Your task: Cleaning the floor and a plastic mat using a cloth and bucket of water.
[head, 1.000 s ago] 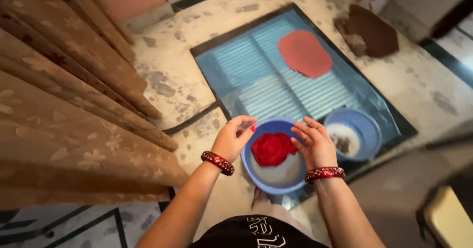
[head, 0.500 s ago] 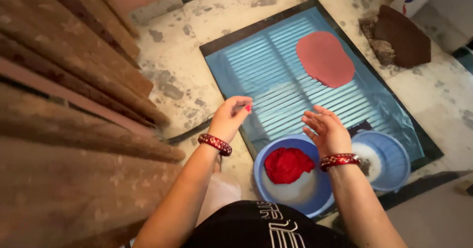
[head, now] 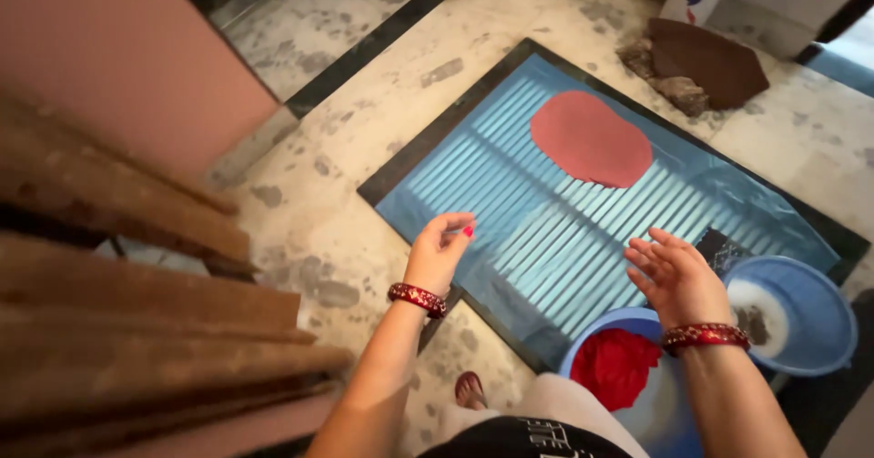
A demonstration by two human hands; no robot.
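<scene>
Fingers [head: 657, 256] hover above the red lump [head: 614, 365].

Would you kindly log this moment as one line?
left hand: empty, above blue sheet edge | right hand: open, above blue basin | red cloth: in basin

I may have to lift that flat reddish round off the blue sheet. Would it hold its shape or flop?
The reddish round lies very thin and flat on the blue sheet, with an uneven edge, so it would probably sag or tear if lifted by one side. It looks like a soft spread layer, so it may cling to the sheet. Neither the left hand nor the right hand touches it.
</scene>
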